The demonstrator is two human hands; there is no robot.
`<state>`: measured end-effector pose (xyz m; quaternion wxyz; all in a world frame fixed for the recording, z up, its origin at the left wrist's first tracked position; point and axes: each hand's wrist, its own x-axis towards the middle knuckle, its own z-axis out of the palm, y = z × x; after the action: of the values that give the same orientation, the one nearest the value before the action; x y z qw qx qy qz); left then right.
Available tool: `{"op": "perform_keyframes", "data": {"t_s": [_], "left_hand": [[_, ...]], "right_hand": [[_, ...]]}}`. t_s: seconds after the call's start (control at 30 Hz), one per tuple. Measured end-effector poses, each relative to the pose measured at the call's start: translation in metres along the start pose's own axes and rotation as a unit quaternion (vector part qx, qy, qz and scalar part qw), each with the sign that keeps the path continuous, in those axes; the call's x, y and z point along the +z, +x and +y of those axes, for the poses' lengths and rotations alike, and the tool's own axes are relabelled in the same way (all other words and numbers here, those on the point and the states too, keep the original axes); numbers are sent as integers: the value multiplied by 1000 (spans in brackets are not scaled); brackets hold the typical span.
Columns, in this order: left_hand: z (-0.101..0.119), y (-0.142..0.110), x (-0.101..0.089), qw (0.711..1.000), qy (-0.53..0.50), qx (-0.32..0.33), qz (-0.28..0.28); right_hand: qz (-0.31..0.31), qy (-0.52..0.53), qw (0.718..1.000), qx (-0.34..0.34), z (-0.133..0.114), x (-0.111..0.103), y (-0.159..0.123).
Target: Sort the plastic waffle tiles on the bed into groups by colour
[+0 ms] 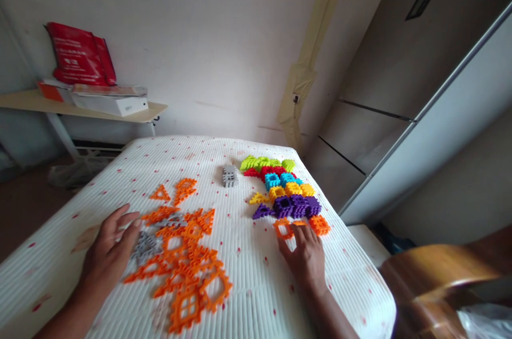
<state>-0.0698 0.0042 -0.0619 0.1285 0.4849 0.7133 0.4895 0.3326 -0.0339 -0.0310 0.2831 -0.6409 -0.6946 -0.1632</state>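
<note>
1. Toothed plastic building pieces lie on a table [248,309] covered with a white, ribbed cloth dotted with red.
2. On the right, much is already ordered by colour. From far to near run a green row [264,162], a red row [276,170], a blue row [287,179], a yellow row [293,189] and a purple row [298,206]. A grey stack [229,176] stands apart, just left of these rows.
3. Nearest the person, an orange row appears only partly formed: a square orange frame [283,228] at its left end, an orange block [319,225] at its right, and another orange piece [299,224] between them, mostly hidden by fingers.
4. Unordered, on the left, lies a loose orange pile [199,253] mixed with grey pieces [147,247]; by the look of it, a good share remains.
5. The right hand [306,256] curls down over the middle orange piece; whether it grips or merely touches cannot be told.
6. The left hand [114,243] is relaxed, thumb and fingers apart, beside the grey pieces, with nothing visibly grasped.
7. The orange row's long axis runs left to right across the table, roughly in line with the purple row. The square frame lies low, its opening facing up toward the viewer.
</note>
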Motion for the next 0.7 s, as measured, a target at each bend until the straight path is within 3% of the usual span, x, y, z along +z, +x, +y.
{"op": "perform_keyframes", "data": {"t_s": [0.13, 0.4, 0.6, 0.7], "left_hand": [[6, -2, -3, 996, -59, -56, -22], [0, 1, -3, 995, -72, -65, -21], [4, -1, -4, 996, -76, -51, -24], [8, -3, -4, 995, -80, -46, -25]], "right_hand": [[-51, -56, 996, 51, 1, 1, 3], [-91, -110, 987, 67, -6, -1, 5], [-79, -129, 987, 49, -4, 3, 3], [-34, -113, 993, 21, -3, 4, 1]]}}
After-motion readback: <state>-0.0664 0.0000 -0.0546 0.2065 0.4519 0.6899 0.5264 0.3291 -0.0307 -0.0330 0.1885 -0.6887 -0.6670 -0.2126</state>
